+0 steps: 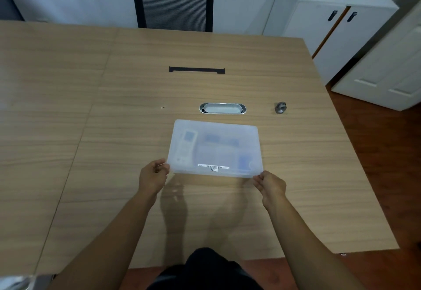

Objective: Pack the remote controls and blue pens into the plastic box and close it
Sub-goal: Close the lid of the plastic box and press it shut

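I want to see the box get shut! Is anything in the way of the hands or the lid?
Nothing visible is. The left hand and right hand are already at the near corners of the plastic box, and its lid lies flat over the things inside.

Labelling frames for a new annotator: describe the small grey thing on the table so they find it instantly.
Start at the light wooden table and find the oval silver cable grommet just beyond the translucent plastic box. Level with it, towards the table's right edge, stands the small grey metal object. It is the only loose item there, dark and stubby; its exact type is unclear.
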